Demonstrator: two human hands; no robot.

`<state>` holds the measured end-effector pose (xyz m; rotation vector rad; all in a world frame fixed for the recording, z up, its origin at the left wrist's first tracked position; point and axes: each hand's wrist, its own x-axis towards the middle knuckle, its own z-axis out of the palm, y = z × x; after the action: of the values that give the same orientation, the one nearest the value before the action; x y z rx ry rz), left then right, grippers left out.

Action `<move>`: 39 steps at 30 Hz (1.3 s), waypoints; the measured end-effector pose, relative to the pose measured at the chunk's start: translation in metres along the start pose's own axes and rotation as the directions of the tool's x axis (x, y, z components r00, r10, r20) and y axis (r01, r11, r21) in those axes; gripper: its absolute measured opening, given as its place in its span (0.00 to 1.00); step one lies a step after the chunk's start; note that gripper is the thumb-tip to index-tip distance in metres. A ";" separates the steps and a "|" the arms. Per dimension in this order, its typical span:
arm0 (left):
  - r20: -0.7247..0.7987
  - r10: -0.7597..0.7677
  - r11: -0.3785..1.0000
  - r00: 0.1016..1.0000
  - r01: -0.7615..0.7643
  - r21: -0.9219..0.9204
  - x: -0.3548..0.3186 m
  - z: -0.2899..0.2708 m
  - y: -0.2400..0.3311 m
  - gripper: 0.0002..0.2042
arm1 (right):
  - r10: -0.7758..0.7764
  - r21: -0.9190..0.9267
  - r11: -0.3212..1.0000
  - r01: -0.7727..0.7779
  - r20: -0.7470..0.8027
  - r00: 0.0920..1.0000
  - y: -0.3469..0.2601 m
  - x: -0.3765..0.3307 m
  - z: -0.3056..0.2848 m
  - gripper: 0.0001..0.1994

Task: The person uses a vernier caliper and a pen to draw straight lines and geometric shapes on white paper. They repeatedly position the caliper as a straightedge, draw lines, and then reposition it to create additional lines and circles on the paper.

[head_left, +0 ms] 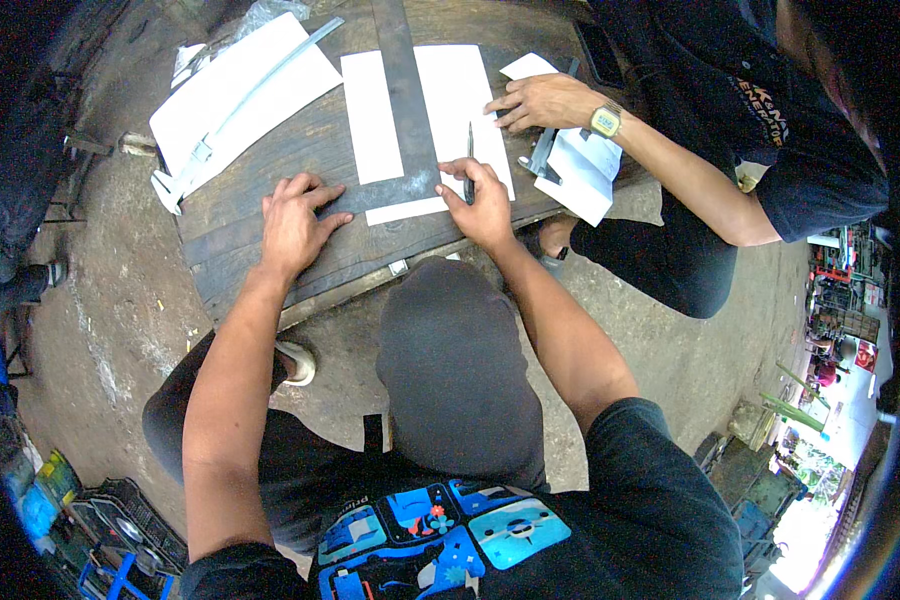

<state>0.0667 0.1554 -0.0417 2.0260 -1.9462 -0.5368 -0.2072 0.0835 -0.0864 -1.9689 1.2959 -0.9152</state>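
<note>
A large dark metal L-shaped square [398, 75] lies over a white paper sheet [375, 130] on the wooden table [320, 165]. One arm of the square runs to the far edge, the other to the left along the near side. My left hand [295, 225] rests with fingers apart on that near arm. Close to the square's corner, my right hand [482, 205] is closed round a slim dark pen [470, 150] that stands nearly upright. Its fingertips are over the sheet, beside the square; whether they touch the metal, I cannot tell.
A co-worker's hand [550, 102] with a watch reaches in from the right onto the sheet. Folded papers [582, 170] lie over a metal tool [542, 150] there. At the left, a long caliper [260, 92] lies across another white sheet [315, 75]. A dark phone-like slab [598, 52] sits far right.
</note>
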 end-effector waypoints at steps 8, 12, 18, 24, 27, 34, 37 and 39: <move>-0.007 0.003 1.000 1.000 -0.003 0.008 -0.001 -0.001 0.002 0.22 | 0.001 0.009 1.000 -0.001 -0.001 1.000 0.003 0.000 0.001 0.17; -0.004 0.000 1.000 1.000 0.000 0.008 -0.001 -0.001 0.002 0.22 | 0.002 0.007 1.000 -0.002 0.004 1.000 0.004 0.000 0.001 0.17; -0.017 0.015 1.000 1.000 -0.015 -0.009 0.000 0.002 -0.002 0.21 | -0.008 0.010 1.000 0.008 -0.005 1.000 0.004 0.000 0.002 0.17; -0.030 0.020 1.000 0.999 -0.020 -0.011 0.000 0.004 -0.003 0.21 | 0.000 -0.008 1.000 0.000 0.002 1.000 0.002 -0.001 0.000 0.17; -0.035 0.023 1.000 0.999 -0.023 -0.011 0.000 0.005 -0.004 0.22 | 0.006 -0.009 1.000 -0.006 0.007 1.000 0.001 -0.001 0.000 0.17; -0.036 0.027 1.000 0.999 -0.028 -0.009 -0.001 0.003 -0.003 0.22 | 0.017 -0.006 1.000 -0.017 0.012 1.000 -0.001 -0.001 -0.001 0.17; -0.029 0.021 1.000 0.999 -0.021 0.004 -0.001 0.003 -0.002 0.22 | 0.007 -0.002 1.000 -0.007 0.009 1.000 0.000 -0.001 -0.001 0.17; -0.023 0.019 1.000 1.000 -0.019 0.001 0.000 0.003 -0.002 0.22 | 0.015 -0.008 1.000 -0.015 0.012 1.000 0.000 -0.001 -0.001 0.17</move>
<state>0.0672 0.1561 -0.0455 2.0037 -1.9504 -0.5056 -0.2080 0.0846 -0.0859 -1.9656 1.3073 -0.8906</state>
